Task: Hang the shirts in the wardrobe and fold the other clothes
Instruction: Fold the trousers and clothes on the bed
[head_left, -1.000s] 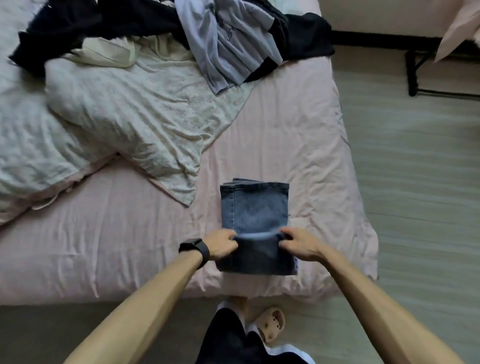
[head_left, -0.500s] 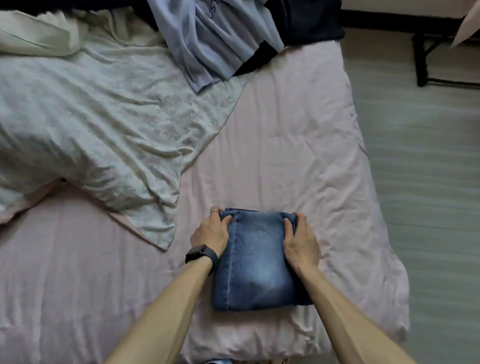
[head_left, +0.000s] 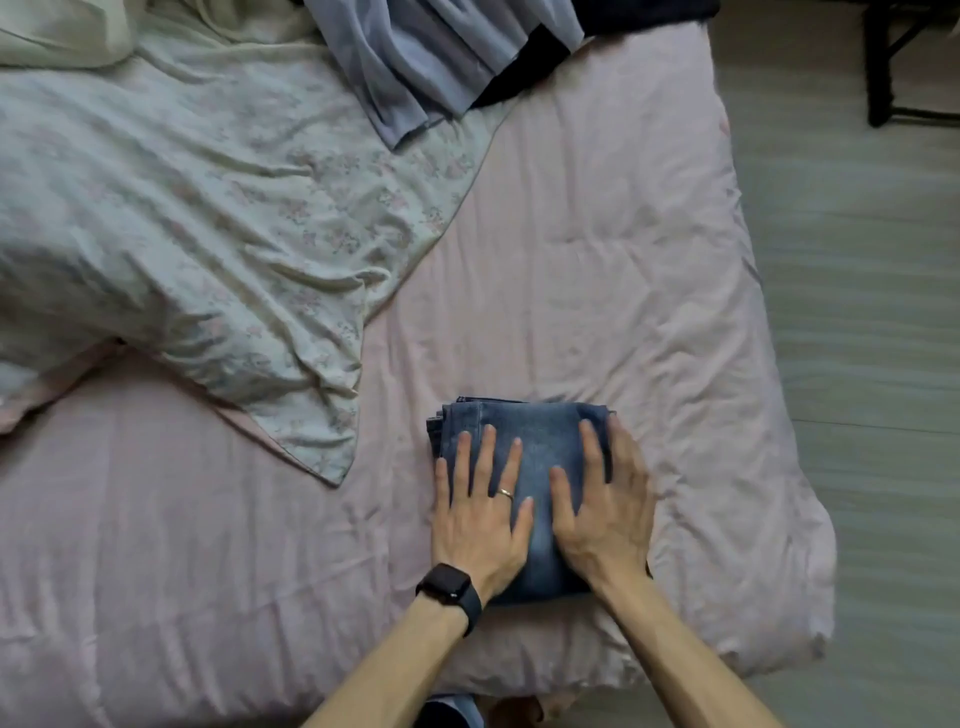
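A pair of blue jeans lies folded into a compact block on the pink bed sheet, near the bed's front right corner. My left hand, with a ring and a black wrist watch, lies flat on the left half of the jeans, fingers spread and straight. My right hand presses flat on the right half, its fingers reaching the far right edge. At the top of the bed lies a crumpled grey-blue shirt over a dark garment.
A floral white duvet covers the left and upper part of the bed. Wooden floor runs along the right side. A black metal furniture leg stands at the top right.
Both hands folded the near half of the jeans over, gripped the block's sides, and now lie flat on top of it. The view has moved closer to the bed.
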